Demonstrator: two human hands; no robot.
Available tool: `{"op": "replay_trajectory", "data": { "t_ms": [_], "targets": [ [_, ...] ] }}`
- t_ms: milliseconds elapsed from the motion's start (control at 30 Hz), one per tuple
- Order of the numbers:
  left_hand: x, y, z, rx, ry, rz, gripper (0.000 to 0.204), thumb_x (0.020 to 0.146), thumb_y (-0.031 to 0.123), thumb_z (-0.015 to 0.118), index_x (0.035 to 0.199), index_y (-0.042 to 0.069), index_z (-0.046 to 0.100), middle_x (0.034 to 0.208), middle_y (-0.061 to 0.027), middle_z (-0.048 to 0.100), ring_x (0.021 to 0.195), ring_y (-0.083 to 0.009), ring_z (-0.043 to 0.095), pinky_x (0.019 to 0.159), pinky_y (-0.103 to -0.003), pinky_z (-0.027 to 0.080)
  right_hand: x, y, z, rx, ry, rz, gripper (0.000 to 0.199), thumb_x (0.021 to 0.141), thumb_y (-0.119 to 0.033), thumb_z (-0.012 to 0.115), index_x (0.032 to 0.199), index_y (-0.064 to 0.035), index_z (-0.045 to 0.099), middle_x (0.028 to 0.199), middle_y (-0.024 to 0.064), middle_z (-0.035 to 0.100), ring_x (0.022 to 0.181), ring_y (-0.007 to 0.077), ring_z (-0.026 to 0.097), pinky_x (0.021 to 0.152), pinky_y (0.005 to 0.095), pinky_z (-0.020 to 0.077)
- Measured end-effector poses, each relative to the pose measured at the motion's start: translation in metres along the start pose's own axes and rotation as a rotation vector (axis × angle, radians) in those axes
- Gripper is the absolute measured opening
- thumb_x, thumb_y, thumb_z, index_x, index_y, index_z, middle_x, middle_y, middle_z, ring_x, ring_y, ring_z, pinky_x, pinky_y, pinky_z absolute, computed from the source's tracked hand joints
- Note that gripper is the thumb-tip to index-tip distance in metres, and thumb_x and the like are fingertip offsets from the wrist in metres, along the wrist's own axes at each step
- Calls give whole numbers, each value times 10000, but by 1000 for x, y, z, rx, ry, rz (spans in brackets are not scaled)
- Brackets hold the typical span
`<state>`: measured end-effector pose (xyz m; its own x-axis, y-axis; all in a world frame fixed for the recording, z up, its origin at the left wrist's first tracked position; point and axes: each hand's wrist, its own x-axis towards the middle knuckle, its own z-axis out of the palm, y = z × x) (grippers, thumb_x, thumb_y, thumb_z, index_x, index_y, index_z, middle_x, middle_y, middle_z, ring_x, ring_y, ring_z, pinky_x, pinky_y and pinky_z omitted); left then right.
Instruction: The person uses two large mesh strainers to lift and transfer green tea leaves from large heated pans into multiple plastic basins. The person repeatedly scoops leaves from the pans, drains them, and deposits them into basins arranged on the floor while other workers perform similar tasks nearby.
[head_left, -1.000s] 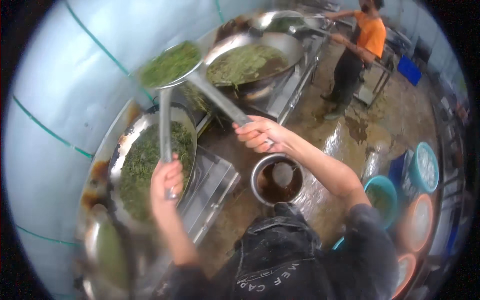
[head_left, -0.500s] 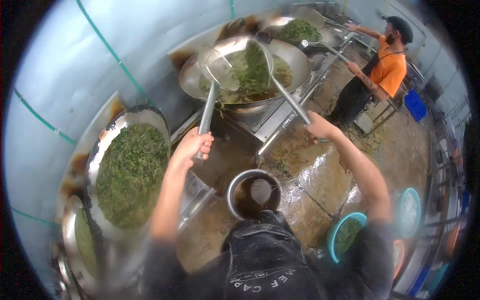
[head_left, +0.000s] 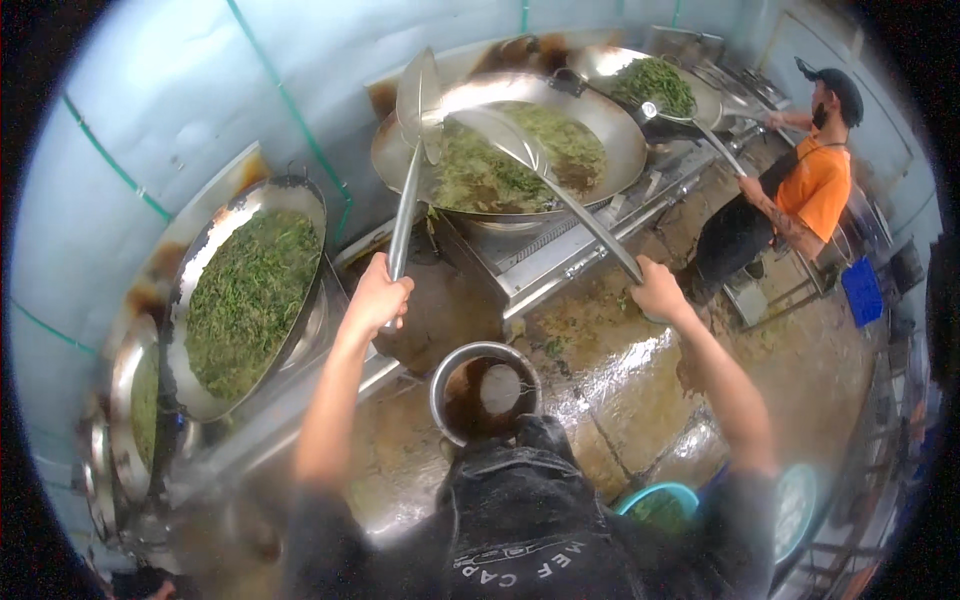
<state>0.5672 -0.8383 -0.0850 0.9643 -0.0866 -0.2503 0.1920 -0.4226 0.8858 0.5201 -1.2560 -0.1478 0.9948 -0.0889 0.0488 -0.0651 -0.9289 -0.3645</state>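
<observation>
My left hand [head_left: 380, 294] is closed round the metal handle of a long-handled skimmer [head_left: 419, 95]. Its round head stands tilted above the left side of a large wok [head_left: 625, 145]. The other long-handled skimmer [head_left: 508, 138] has its handle gripped in my right hand [head_left: 662, 289]. That pale head is tipped low over the wok's middle, close to the left skimmer's head. Below it, leafy greens [head_left: 505, 180] lie in greenish, foamy liquid. I cannot tell whether the right skimmer touches the liquid.
At left stands a second wok [head_left: 197, 398] full of greens, with another wok [head_left: 126, 385] beyond. On the right, a person in an orange shirt [head_left: 815, 180] works a skimmer of greens [head_left: 655, 88]. A metal pot [head_left: 436, 395] of dark liquid is before me. A teal-rimmed tub [head_left: 655, 490] sits lower right.
The clump of greens on the right skimmer has gone, and that head is tipped lower. The left skimmer's head has risen. The whole view has shifted, with the large wok now further right.
</observation>
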Motion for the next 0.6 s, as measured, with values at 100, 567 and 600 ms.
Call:
{"op": "replay_trajectory", "data": {
  "t_ms": [100,567,600],
  "targets": [
    [-3,-3,6,78,61,-20,291,800,59,543,1035,-37,402,644,-66,501,486,-132,511,373,-293,437,5,4,-7,98,77,2,302,766,-169,621,1001,12,566,899,264,623,881,418,608,779,480,474],
    [-17,-14,15,24,174,-18,297,799,63,542,1031,-49,395,604,-87,516,439,-166,520,366,-316,443,84,-69,-123,-138,-418,33,384,893,-258,560,1211,-49,512,624,82,552,367,152,492,330,302,417],
    [-16,-11,18,23,174,-11,298,799,62,540,1034,-51,395,602,-88,516,439,-166,520,367,-318,445,99,-68,-96,-120,-367,13,423,888,-272,552,1251,-64,494,697,107,594,414,170,530,350,313,436]
  ]
}}
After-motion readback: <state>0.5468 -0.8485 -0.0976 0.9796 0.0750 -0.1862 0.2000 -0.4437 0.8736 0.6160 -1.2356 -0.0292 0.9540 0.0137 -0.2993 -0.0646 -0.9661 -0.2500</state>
